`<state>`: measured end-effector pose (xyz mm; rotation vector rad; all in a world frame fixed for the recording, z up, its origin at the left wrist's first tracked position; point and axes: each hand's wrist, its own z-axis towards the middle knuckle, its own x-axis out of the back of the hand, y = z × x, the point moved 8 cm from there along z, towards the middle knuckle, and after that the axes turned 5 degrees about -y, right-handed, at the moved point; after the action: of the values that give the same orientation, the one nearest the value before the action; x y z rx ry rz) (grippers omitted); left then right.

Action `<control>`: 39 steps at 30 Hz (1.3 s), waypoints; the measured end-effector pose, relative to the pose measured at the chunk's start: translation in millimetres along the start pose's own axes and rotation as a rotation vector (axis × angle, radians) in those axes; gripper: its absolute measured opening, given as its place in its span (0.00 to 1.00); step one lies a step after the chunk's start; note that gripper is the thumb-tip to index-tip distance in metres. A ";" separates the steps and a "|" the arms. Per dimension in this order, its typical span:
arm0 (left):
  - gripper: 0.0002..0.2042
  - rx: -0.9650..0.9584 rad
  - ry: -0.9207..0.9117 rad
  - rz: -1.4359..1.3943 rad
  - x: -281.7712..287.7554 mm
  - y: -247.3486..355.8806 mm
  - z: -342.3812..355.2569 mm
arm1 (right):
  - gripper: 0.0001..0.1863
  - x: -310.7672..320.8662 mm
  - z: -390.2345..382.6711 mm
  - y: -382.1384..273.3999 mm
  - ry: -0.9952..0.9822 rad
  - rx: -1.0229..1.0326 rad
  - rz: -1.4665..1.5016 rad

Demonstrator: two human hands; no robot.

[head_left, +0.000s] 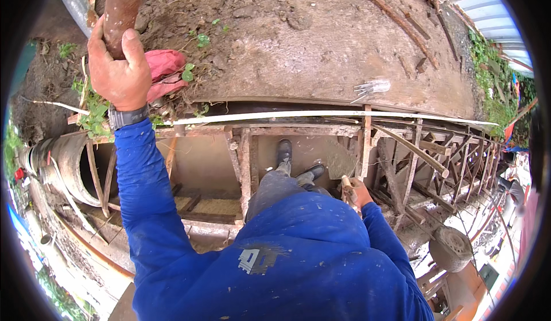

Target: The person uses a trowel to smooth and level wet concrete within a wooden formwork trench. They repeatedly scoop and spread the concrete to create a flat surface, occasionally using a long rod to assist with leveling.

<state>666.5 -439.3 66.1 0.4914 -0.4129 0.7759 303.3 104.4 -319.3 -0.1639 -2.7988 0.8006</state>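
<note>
The left hand (119, 71) curls around the near end of a brown, rough-surfaced cylindrical pole (124, 11); a crumpled pinkish-red sheet (165, 63) lies just right of that hand. The right hand (360, 195), well apart, grips a pale, cylindrical, wooden-looking handle (345, 181).

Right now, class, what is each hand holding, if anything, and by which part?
The left hand clasps the reddish-brown pole around its near end. The right hand holds what looks like a flat trowel by its handle.
</note>
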 end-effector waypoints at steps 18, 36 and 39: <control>0.25 -0.027 -0.246 -0.045 -11.7 -8.4 3.8 | 0.24 37.8 -14.5 120.6 0.357 0.266 -0.262; 0.39 -0.249 -1.667 -0.886 -215.8 371.6 -184.2 | 0.19 49.2 -178.3 258.7 0.877 0.032 0.383; 0.39 -0.222 -1.699 -0.907 -226.6 390.4 -221.9 | 0.21 48.1 -201.8 279.7 1.018 0.014 0.529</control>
<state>267.8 -202.3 -128.4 0.9486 -1.6538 -0.7591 318.8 451.3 -292.9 -1.0125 -1.7791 0.5762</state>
